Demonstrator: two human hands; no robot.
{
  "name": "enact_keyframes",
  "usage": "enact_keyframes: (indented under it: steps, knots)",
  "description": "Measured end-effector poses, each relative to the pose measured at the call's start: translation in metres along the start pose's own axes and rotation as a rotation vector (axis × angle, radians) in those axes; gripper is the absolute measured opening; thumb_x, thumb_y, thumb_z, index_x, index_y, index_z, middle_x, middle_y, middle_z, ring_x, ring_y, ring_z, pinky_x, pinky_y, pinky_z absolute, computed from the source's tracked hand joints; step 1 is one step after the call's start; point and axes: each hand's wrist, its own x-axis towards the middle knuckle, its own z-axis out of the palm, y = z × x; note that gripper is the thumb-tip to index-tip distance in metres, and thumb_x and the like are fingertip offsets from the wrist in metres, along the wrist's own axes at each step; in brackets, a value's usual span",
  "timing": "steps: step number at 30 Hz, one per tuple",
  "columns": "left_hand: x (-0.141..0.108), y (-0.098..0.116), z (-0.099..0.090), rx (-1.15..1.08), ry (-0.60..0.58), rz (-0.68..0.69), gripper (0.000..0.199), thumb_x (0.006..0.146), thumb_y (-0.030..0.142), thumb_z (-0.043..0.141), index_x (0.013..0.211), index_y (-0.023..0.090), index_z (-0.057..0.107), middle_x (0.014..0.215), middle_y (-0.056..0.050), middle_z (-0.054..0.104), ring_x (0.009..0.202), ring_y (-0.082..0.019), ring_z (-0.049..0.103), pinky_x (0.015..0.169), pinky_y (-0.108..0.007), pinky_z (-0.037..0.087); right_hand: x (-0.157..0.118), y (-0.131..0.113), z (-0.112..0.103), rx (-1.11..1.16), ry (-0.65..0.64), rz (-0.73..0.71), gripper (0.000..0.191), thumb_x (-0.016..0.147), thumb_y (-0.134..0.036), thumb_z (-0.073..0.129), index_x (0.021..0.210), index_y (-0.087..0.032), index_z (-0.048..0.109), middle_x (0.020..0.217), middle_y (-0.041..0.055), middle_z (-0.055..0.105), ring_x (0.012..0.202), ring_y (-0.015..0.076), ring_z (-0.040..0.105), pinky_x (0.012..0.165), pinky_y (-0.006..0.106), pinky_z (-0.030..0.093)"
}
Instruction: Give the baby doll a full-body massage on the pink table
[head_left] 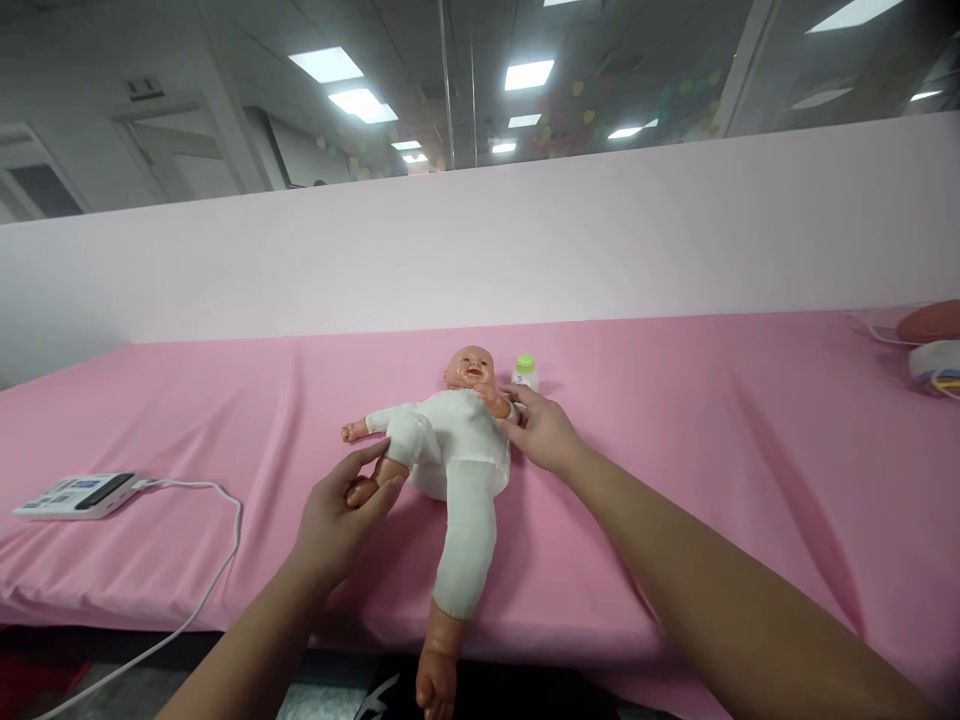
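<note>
A baby doll (469, 430) with a white cloth body lies on its back, its head toward the far wall. One of its legs hangs over the near edge of the pink-covered table; the other is bent up. My left hand (349, 505) is closed around the lower part of that bent leg. With fingers and thumb, my right hand (544, 430) grips the doll's arm near the wrist. Just beyond my right hand stands a small white bottle (526, 372) with a green cap, partly hidden behind the fingers.
A white box-like device (79, 496) with a cable (229, 540) lies at the left; the cable runs off the near edge. At the far right, part of another doll-like object (934, 325) shows. A white partition (480, 250) with glass above borders the pink cloth (675, 400).
</note>
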Motion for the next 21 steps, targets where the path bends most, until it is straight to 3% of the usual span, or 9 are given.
enact_keyframes:
  steps: [3,8,11,15,21]
  knots:
    - [0.021,0.012,0.015,0.032,-0.046,0.011,0.064,0.08,0.054,0.073,0.133,0.018,0.067,0.056,0.009,0.038,0.057,-0.016,0.053,0.064,-0.031,0.049,-0.001,-0.006,0.003,-0.13,-0.06,-0.114,0.04,0.088,-0.026,0.067,0.127,-0.035,0.068,0.118,0.0018,0.073,0.104,0.0229,0.067,0.089,0.037,0.052]
    - [0.043,0.027,0.033,0.115,-0.081,0.059,0.059,0.08,0.049,0.071,0.131,0.02,0.07,0.071,0.002,0.062,0.077,-0.022,0.064,0.077,-0.035,0.053,-0.001,-0.008,0.008,-0.217,-0.085,-0.148,0.034,0.087,-0.023,0.067,0.12,-0.032,0.072,0.112,0.0036,0.072,0.1,0.0228,0.067,0.09,0.037,0.052]
    - [0.043,0.028,0.035,0.116,-0.08,0.047,0.059,0.08,0.05,0.072,0.131,0.021,0.07,0.073,0.001,0.063,0.079,-0.022,0.064,0.078,-0.035,0.052,0.0,-0.006,0.008,-0.177,-0.069,-0.146,0.032,0.087,-0.027,0.067,0.119,-0.032,0.073,0.111,0.003,0.073,0.101,0.0232,0.068,0.09,0.037,0.052]
    - [0.027,0.02,0.023,0.065,-0.077,0.002,0.061,0.081,0.051,0.072,0.132,0.02,0.067,0.057,0.009,0.04,0.059,-0.017,0.051,0.064,-0.03,0.046,0.004,0.006,-0.003,-0.025,0.042,0.022,0.034,0.086,-0.038,0.069,0.119,-0.03,0.072,0.103,0.0016,0.076,0.088,0.0213,0.069,0.079,0.033,0.054]
    - [-0.028,0.009,-0.001,0.023,0.007,-0.045,0.061,0.078,0.061,0.074,0.125,0.021,0.07,0.054,0.009,0.037,0.052,-0.014,0.044,0.056,-0.027,0.041,0.015,0.041,-0.031,0.101,0.272,0.369,0.029,0.084,-0.048,0.067,0.096,-0.023,0.07,0.093,0.0051,0.075,0.075,0.0206,0.069,0.065,0.03,0.054]
